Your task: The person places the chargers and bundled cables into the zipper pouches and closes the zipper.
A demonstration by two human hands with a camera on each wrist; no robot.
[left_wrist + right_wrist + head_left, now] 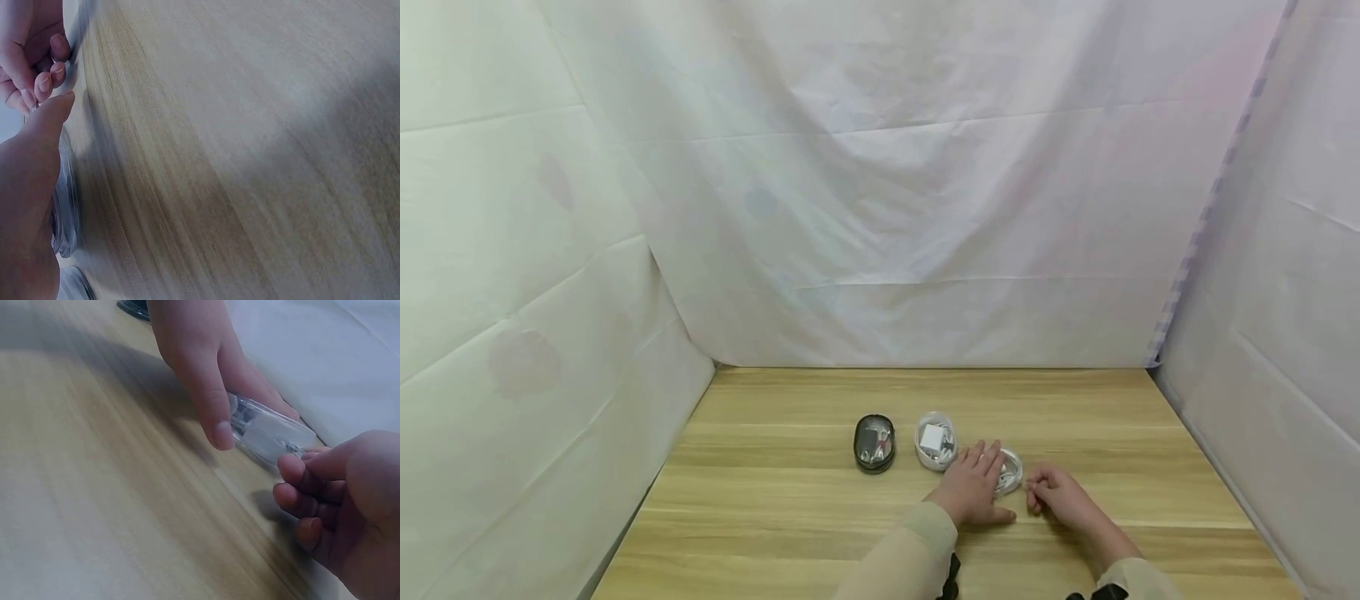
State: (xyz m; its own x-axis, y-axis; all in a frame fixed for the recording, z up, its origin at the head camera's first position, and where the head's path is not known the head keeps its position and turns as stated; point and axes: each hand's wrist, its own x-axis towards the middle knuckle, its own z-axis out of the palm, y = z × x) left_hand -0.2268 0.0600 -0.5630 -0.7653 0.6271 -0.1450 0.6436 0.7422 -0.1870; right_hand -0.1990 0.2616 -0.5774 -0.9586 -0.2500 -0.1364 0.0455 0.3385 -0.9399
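My left hand point(973, 487) lies across a clear oval case point(1011, 472) with white cable inside, its fingers stretched out along the far side and its thumb on the near side. Part of the case point(275, 432) is covered by that hand. At the case's right end, my right hand point(350, 500) pinches a small zipper pull point(295, 449) between thumb and forefinger, the other fingers curled. From the left wrist, the edge of the case point(65, 206) shows under the left hand point(28, 194).
Just left of the left hand stands a white-rimmed clear case point(936, 440) holding a white charger and cable. Farther left is a black-rimmed case point(874, 444) with a dark charger inside. The wooden table point(760, 500) is bounded by white cloth point(880, 208) at back and sides.
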